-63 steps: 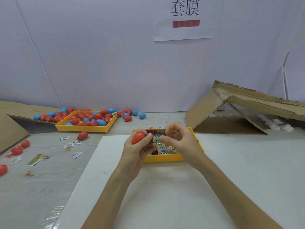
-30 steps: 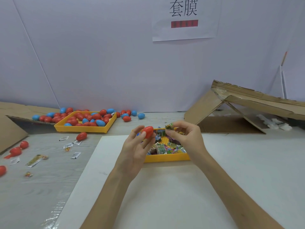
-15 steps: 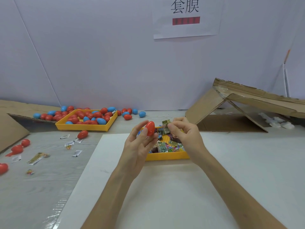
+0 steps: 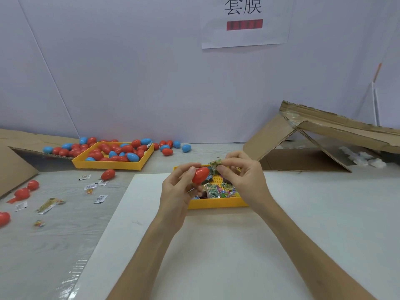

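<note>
My left hand (image 4: 176, 191) holds a red plastic egg (image 4: 200, 175) between thumb and fingers, above the near yellow tray (image 4: 216, 204). My right hand (image 4: 242, 177) pinches a small green printed packet (image 4: 216, 163) right beside the egg's upper end. The tray beneath holds several colourful packets (image 4: 213, 190). Whether the egg is open or closed cannot be told.
A second yellow tray (image 4: 108, 164) at the back left is full of red and blue eggs, with more scattered around it. Loose packets (image 4: 48, 205) and red eggs (image 4: 107, 174) lie on the grey table at left. A collapsed cardboard box (image 4: 324, 139) stands at the right. A white sheet (image 4: 216, 245) covers the near table.
Both hands have risen a little from the tray. My right hand lifted the green packet out of the tray and brought it up against the red egg.
</note>
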`<action>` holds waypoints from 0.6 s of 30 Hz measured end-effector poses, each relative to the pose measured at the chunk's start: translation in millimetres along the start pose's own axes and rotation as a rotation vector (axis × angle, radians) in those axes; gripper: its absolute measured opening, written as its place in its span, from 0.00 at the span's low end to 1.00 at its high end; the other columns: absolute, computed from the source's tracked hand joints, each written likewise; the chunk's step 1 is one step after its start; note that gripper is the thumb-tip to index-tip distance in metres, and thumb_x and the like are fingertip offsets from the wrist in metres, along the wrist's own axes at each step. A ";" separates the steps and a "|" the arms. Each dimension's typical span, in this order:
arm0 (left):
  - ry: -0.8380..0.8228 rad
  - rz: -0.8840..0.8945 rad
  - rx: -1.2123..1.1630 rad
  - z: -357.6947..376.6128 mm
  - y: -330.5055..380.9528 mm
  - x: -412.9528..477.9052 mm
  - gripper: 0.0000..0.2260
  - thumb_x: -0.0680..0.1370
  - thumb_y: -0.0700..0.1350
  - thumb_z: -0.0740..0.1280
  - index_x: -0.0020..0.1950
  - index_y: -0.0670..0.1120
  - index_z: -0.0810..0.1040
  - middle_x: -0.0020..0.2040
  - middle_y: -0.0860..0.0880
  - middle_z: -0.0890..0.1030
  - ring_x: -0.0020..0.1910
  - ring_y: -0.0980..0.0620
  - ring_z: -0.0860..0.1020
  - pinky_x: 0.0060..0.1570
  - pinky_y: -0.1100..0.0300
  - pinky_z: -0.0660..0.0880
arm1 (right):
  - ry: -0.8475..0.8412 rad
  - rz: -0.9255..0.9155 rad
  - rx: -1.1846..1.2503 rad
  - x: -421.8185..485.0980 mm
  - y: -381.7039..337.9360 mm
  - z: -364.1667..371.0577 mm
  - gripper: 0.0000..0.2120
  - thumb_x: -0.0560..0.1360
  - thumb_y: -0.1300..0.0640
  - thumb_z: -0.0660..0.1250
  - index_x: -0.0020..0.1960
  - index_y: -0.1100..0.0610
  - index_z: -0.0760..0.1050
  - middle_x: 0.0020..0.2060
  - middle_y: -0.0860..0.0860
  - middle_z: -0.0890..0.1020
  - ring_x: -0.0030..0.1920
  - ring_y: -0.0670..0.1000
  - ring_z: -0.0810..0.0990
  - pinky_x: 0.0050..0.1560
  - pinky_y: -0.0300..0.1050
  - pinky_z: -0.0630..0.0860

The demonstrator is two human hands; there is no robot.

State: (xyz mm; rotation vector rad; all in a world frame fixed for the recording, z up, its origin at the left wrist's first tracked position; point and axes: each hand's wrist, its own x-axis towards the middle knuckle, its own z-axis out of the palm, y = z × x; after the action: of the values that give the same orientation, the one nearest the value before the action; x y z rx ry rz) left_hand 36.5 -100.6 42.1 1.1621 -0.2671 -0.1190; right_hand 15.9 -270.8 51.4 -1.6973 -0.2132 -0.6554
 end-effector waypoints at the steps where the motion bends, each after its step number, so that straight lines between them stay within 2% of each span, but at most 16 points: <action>1: -0.011 0.000 0.026 0.8 -1.2 -0.5 0.09 0.81 0.42 0.66 0.49 0.49 0.87 0.54 0.41 0.80 0.34 0.51 0.77 0.37 0.61 0.79 | -0.010 -0.005 0.007 -0.3 0.3 0.1 0.06 0.73 0.66 0.75 0.44 0.55 0.84 0.44 0.52 0.77 0.38 0.50 0.73 0.41 0.58 0.76; 4: -0.034 -0.022 0.057 3.2 -5.2 -1.3 0.08 0.81 0.42 0.67 0.50 0.47 0.87 0.51 0.41 0.82 0.34 0.53 0.77 0.36 0.62 0.78 | -0.034 -0.024 -0.016 -1.1 2.1 0.3 0.04 0.73 0.66 0.75 0.45 0.59 0.85 0.44 0.52 0.79 0.38 0.48 0.73 0.41 0.56 0.76; 6: -0.060 -0.030 0.028 4.0 -5.0 -2.1 0.08 0.78 0.43 0.69 0.53 0.45 0.86 0.52 0.40 0.81 0.34 0.53 0.77 0.36 0.62 0.78 | -0.032 -0.039 -0.033 -0.9 2.7 0.1 0.03 0.73 0.66 0.74 0.45 0.60 0.85 0.44 0.52 0.80 0.38 0.53 0.74 0.40 0.59 0.76; 8: -0.080 -0.034 0.017 3.1 -3.8 -2.4 0.12 0.73 0.45 0.72 0.56 0.46 0.85 0.56 0.39 0.80 0.37 0.54 0.80 0.39 0.62 0.79 | -0.012 -0.052 -0.032 -0.3 3.2 -1.2 0.03 0.74 0.66 0.74 0.45 0.60 0.85 0.44 0.51 0.80 0.38 0.60 0.75 0.39 0.61 0.77; 10: -0.085 -0.034 0.021 3.0 -2.8 -2.7 0.15 0.71 0.46 0.73 0.57 0.47 0.85 0.59 0.39 0.80 0.42 0.53 0.84 0.40 0.62 0.80 | -0.004 -0.071 -0.055 -0.8 3.7 -2.7 0.02 0.74 0.66 0.74 0.43 0.61 0.85 0.43 0.51 0.80 0.39 0.63 0.75 0.40 0.61 0.76; 13: -0.072 -0.026 0.044 3.1 -2.7 -2.4 0.15 0.72 0.48 0.73 0.57 0.48 0.85 0.59 0.38 0.80 0.42 0.53 0.84 0.40 0.61 0.80 | -0.023 -0.086 -0.078 -2.1 4.0 -2.7 0.03 0.73 0.65 0.75 0.41 0.60 0.84 0.43 0.50 0.79 0.36 0.59 0.76 0.39 0.56 0.75; 16: -0.068 -0.023 0.050 2.1 -3.0 -1.6 0.14 0.72 0.49 0.73 0.57 0.49 0.85 0.57 0.38 0.82 0.42 0.51 0.82 0.42 0.60 0.81 | -0.044 -0.091 -0.086 -1.8 4.3 -2.6 0.05 0.74 0.66 0.74 0.42 0.58 0.84 0.40 0.51 0.81 0.37 0.51 0.76 0.39 0.50 0.74; 18: -0.068 -0.020 0.039 1.8 -2.9 -1.7 0.14 0.72 0.49 0.73 0.56 0.50 0.85 0.56 0.40 0.83 0.45 0.50 0.83 0.43 0.60 0.81 | -0.066 -0.076 -0.085 -1.7 4.4 -2.6 0.06 0.75 0.67 0.72 0.44 0.58 0.84 0.39 0.51 0.83 0.39 0.51 0.79 0.41 0.51 0.77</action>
State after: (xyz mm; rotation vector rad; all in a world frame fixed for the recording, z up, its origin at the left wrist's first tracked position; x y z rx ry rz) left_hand 34.5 -103.0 39.9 1.2010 -0.3189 -0.1721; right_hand 15.8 -273.9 47.1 -1.8010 -0.3022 -0.6732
